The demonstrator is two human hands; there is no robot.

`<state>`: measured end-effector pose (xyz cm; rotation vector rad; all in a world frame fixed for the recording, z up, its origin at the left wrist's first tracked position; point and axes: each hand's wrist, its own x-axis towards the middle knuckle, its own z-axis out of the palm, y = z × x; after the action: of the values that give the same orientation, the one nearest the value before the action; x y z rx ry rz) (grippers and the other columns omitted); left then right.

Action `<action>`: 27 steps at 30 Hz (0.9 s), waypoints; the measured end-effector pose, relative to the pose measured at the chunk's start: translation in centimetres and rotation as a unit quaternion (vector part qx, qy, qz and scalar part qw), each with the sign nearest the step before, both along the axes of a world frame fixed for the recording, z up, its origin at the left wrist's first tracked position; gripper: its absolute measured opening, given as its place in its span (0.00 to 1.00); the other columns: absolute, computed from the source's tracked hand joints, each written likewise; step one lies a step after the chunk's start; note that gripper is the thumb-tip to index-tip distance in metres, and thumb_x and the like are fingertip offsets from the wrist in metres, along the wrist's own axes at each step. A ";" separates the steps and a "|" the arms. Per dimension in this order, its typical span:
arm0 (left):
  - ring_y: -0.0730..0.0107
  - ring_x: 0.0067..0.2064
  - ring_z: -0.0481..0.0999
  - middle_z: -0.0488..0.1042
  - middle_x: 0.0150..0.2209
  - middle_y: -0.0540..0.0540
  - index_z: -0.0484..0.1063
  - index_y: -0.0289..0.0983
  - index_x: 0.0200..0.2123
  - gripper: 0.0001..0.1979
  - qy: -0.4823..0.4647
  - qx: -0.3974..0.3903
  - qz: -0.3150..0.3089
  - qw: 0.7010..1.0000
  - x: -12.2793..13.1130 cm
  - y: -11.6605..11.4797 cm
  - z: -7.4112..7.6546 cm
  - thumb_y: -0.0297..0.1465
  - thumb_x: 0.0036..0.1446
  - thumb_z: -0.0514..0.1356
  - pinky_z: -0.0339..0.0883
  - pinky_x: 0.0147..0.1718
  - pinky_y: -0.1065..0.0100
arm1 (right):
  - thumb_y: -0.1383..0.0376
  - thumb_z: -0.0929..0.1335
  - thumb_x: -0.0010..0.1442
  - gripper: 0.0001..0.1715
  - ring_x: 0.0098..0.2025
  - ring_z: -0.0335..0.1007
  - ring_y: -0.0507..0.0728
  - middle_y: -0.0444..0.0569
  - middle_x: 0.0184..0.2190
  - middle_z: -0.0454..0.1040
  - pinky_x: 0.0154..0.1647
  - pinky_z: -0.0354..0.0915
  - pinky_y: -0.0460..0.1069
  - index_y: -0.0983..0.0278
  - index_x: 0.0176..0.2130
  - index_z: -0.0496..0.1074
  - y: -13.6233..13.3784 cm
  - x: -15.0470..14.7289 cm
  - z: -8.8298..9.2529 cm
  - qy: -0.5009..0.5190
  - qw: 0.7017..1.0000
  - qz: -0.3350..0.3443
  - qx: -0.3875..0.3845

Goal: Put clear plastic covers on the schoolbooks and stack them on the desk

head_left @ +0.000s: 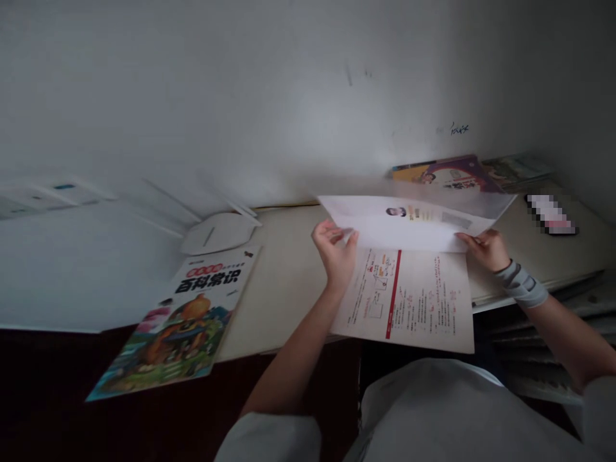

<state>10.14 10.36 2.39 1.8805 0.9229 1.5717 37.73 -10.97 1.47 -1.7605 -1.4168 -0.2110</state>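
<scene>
A thin workbook [409, 298] lies open on the pale desk [289, 276], its lower page printed in black with a red bar and red notes. My left hand [337, 253] pinches the left edge of a raised white page [414, 221]. My right hand [486, 247], with a grey wristband below it, grips the same page at its right edge. The page is lifted and folded toward the wall.
A colourful picture book [180, 327] hangs over the desk's front edge at left. A white router [219, 232] sits near the wall. Several books [462, 172] are stacked at the back right, beside a blurred flat object [551, 213]. A white surface [72, 269] spreads left.
</scene>
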 end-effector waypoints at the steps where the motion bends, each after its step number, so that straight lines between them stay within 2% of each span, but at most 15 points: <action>1: 0.61 0.49 0.73 0.69 0.50 0.39 0.64 0.40 0.53 0.26 0.027 0.051 -0.004 0.998 0.4 -0.8 -0.1 0.32 0.50 0.65 0.68 0.48 0.59 | 0.48 0.63 0.62 0.26 0.31 0.73 0.59 0.52 0.24 0.75 0.34 0.69 0.53 0.62 0.24 0.72 0.6 0.1 0.0 -0.004 1.000 -0.020 0.004; 2: 0.58 0.54 0.71 0.68 0.52 0.38 0.65 0.41 0.53 0.24 0.083 0.109 -0.030 0.990 0.7 -1.6 -0.3 0.32 0.53 0.64 0.65 0.54 0.55 | 0.46 0.63 0.62 0.27 0.29 0.71 0.58 0.52 0.22 0.73 0.33 0.67 0.53 0.62 0.23 0.71 1.2 0.3 -0.1 -0.007 0.999 -0.038 0.011; 3: 0.55 0.57 0.68 0.69 0.54 0.39 0.66 0.42 0.54 0.22 0.160 0.165 -0.079 0.970 1.2 -2.3 -0.5 0.32 0.55 0.62 0.60 0.58 0.52 | 0.45 0.63 0.61 0.29 0.28 0.70 0.57 0.51 0.21 0.72 0.32 0.66 0.53 0.62 0.22 0.70 1.9 0.4 -0.1 -0.007 0.998 -0.053 0.016; 5: 0.54 0.62 0.64 0.68 0.58 0.41 0.66 0.46 0.57 0.21 0.325 0.253 -0.205 0.888 2.6 -3.1 -0.9 0.29 0.61 0.57 0.49 0.64 0.47 | 0.42 0.62 0.60 0.31 0.26 0.67 0.56 0.50 0.20 0.70 0.31 0.65 0.52 0.62 0.21 0.69 2.8 0.6 -0.3 0.013 0.997 -0.071 0.012; 7: 0.54 0.66 0.58 0.62 0.64 0.44 0.57 0.51 0.64 0.27 0.433 0.308 -0.281 0.799 4.4 -3.2 -1.0 0.27 0.63 0.52 0.41 0.66 0.44 | 0.41 0.62 0.59 0.32 0.25 0.65 0.56 0.49 0.20 0.69 0.29 0.64 0.51 0.63 0.23 0.70 3.2 1.0 -0.5 0.064 0.996 -0.064 -0.001; 9: 0.53 0.69 0.49 0.53 0.68 0.44 0.46 0.50 0.68 0.32 0.484 0.347 -0.290 0.749 6.4 -2.6 -1.0 0.28 0.64 0.51 0.35 0.66 0.41 | 0.41 0.61 0.60 0.31 0.28 0.68 0.56 0.50 0.24 0.72 0.31 0.65 0.51 0.64 0.30 0.73 3.0 1.5 -0.9 0.123 0.992 -0.026 -0.009; 11: 0.51 0.71 0.42 0.46 0.70 0.43 0.39 0.49 0.69 0.35 0.511 0.373 -0.278 0.723 7.8 -1.8 -0.8 0.32 0.64 0.52 0.32 0.65 0.39 | 0.42 0.60 0.61 0.30 0.35 0.71 0.58 0.51 0.32 0.76 0.36 0.68 0.52 0.64 0.38 0.74 2.3 2.4 -1.3 0.169 0.985 0.028 -0.003; 14: 0.50 0.71 0.38 0.44 0.71 0.43 0.38 0.49 0.69 0.35 0.537 0.374 -0.260 0.710 8.7 -1.3 -0.6 0.37 0.65 0.52 0.28 0.65 0.37 | 0.45 0.59 0.63 0.28 0.43 0.74 0.59 0.52 0.42 0.77 0.44 0.70 0.55 0.62 0.47 0.72 1.1 4.0 -1.9 0.221 0.970 0.101 -0.001; 18: 0.50 0.71 0.40 0.47 0.70 0.41 0.42 0.50 0.69 0.32 0.548 0.357 -0.243 0.716 8.6 -1.5 -0.4 0.41 0.65 0.50 0.27 0.64 0.37 | 0.49 0.65 0.59 0.24 0.43 0.75 0.58 0.51 0.42 0.78 0.46 0.71 0.56 0.61 0.48 0.70 0.9 5.2 -2.4 0.236 0.959 0.155 -0.019; 20: 0.50 0.71 0.42 0.47 0.70 0.41 0.44 0.49 0.69 0.31 0.545 0.358 -0.240 0.720 8.7 -1.6 -0.3 0.42 0.66 0.49 0.27 0.64 0.37 | 0.51 0.66 0.57 0.20 0.42 0.75 0.57 0.51 0.40 0.78 0.46 0.71 0.56 0.61 0.45 0.71 1.3 5.2 -2.4 0.234 0.960 0.152 -0.014; 23: 0.49 0.70 0.44 0.46 0.70 0.39 0.48 0.46 0.68 0.30 0.549 0.350 -0.238 0.721 9.0 -1.6 -0.1 0.44 0.66 0.48 0.28 0.64 0.37 | 0.55 0.66 0.57 0.14 0.37 0.74 0.57 0.49 0.34 0.77 0.42 0.71 0.55 0.62 0.36 0.71 1.8 5.0 -2.6 0.224 0.968 0.108 -0.016; 27: 0.46 0.70 0.43 0.45 0.70 0.35 0.48 0.39 0.68 0.35 0.566 0.314 -0.237 0.725 10.2 -1.8 0.2 0.48 0.64 0.49 0.33 0.64 0.37 | 0.55 0.66 0.54 0.13 0.31 0.71 0.56 0.47 0.28 0.75 0.36 0.69 0.54 0.62 0.31 0.71 2.1 4.9 -2.7 0.238 0.968 0.066 -0.046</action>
<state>20.29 8.60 2.57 3.3004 0.1533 0.2443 42.60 -8.88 -1.24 -1.6395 -1.1954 0.3354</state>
